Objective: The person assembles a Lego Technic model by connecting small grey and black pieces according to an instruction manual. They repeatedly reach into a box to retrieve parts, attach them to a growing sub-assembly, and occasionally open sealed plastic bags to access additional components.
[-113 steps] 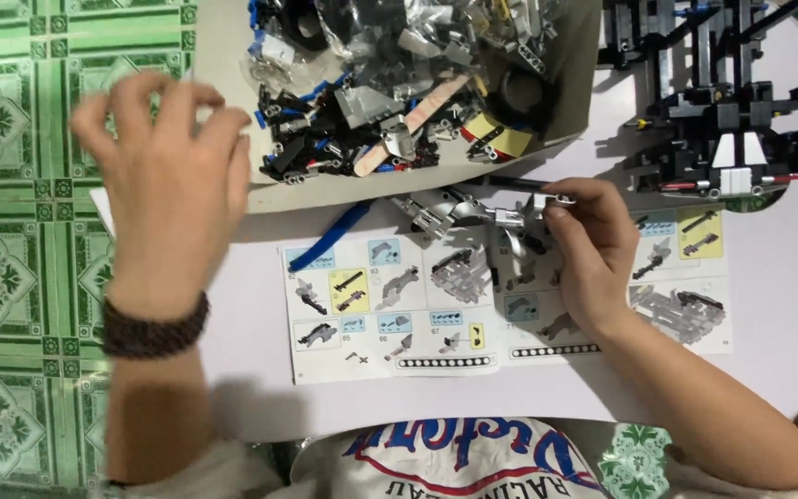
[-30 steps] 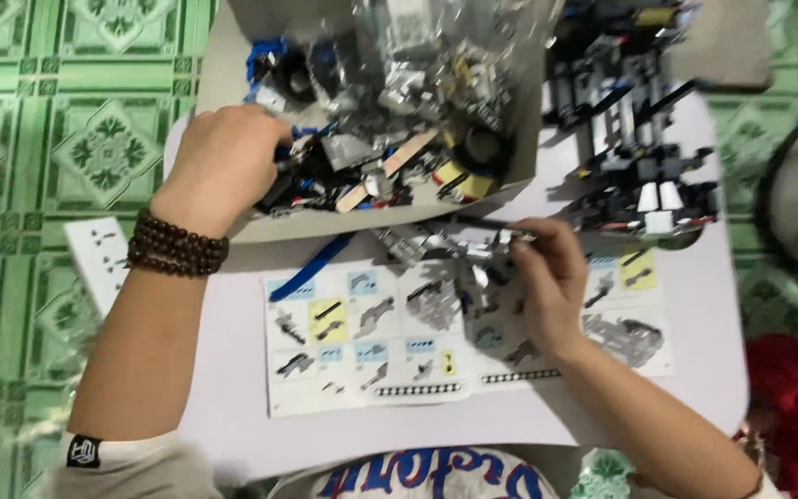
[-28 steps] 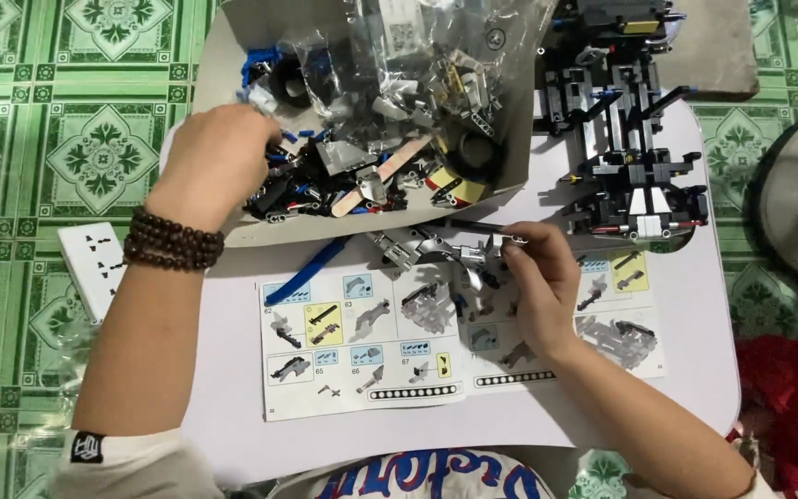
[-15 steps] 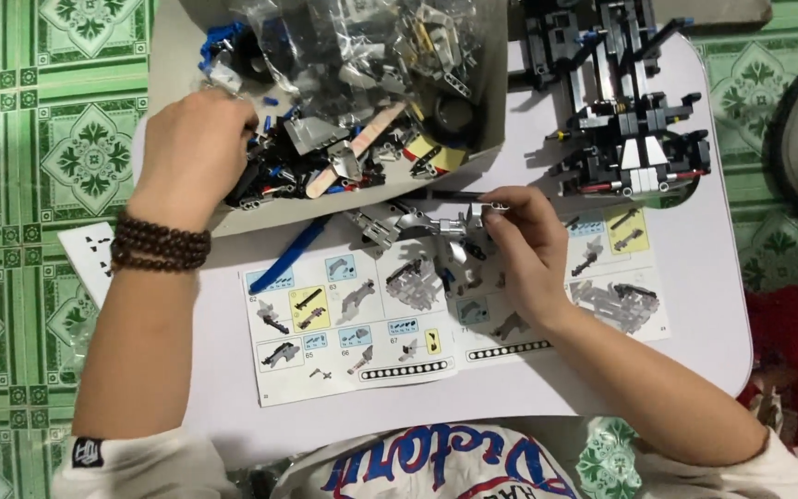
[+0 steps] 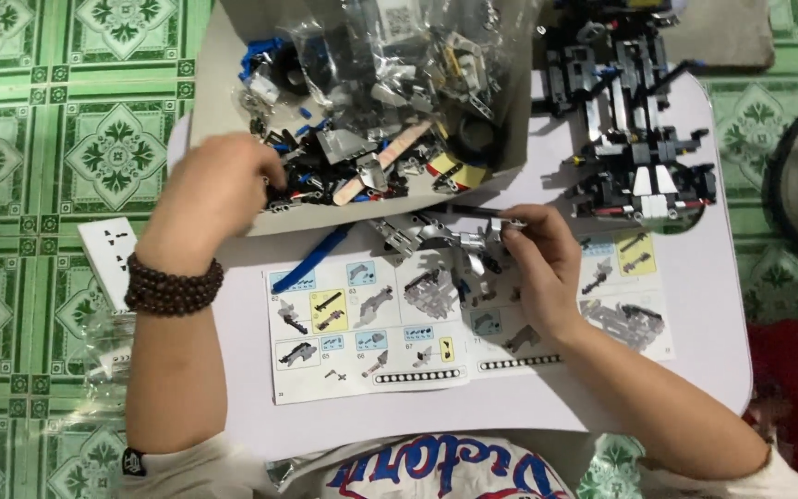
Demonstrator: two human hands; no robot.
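While two hands (image 5: 219,194) work, one booklet (image 5: 371,323) lies open.

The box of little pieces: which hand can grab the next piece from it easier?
Probably the left hand. It is already at the box edge, fingers among the loose pieces. The right hand is busy holding the grey model part over the instruction booklet.

1. An open cardboard box (image 5: 233,120) sits at twelve o'clock on the surface, grey-brown, holding clear plastic bags (image 5: 390,55) of small parts.
2. A white instruction booklet (image 5: 371,360) with blue and yellow panels lies open at six o'clock.
3. A white card (image 5: 108,259) lies at nine o'clock.
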